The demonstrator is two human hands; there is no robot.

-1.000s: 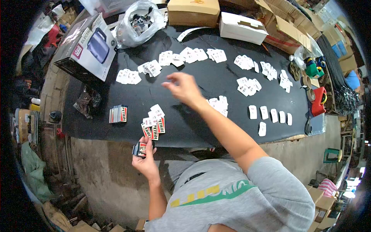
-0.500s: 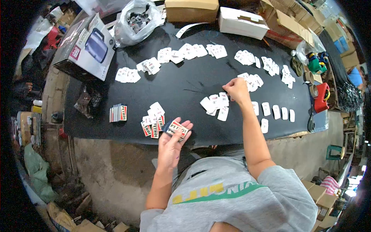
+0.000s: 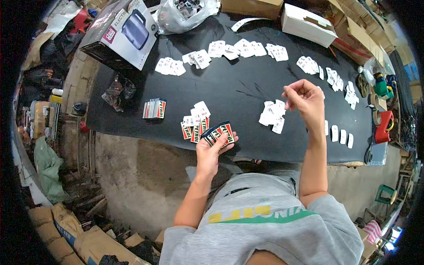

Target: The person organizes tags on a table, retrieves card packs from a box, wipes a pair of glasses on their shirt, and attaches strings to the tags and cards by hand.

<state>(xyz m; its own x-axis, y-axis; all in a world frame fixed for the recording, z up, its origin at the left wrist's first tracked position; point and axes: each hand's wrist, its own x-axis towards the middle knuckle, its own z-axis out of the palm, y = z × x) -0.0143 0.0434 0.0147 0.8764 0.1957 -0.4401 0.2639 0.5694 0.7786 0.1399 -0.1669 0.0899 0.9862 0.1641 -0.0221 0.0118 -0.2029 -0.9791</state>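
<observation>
My left hand [image 3: 210, 158] is closed on a small fan of PETROL labels [image 3: 219, 134], red, black and cream, above the table's front edge. Thumb and fingers of my right hand [image 3: 308, 104] are pinched together over the table; whatever they hold, if anything, is too small to make out. Just left of that hand lies a loose pile of white printed tags [image 3: 271, 115]. Beside my left hand, more white tags [image 3: 195, 119] overlap several PETROL labels [image 3: 187, 131] on the table. A neat stack of PETROL labels [image 3: 154, 109] sits further left.
White tag clusters [image 3: 247, 47] form an arc across the black table [image 3: 194, 92]. Single tags [image 3: 342, 137] lie at right, near scissors [image 3: 368, 152] and a red tape dispenser [image 3: 384, 127]. A kettle box [image 3: 126, 35], plastic bag [image 3: 185, 17] and white box [image 3: 308, 25] line the back.
My right hand has lifted from beside the tag pile, fingers still pinched. The labels in my left hand are now fanned out and turned upright. The camera view has shifted.
</observation>
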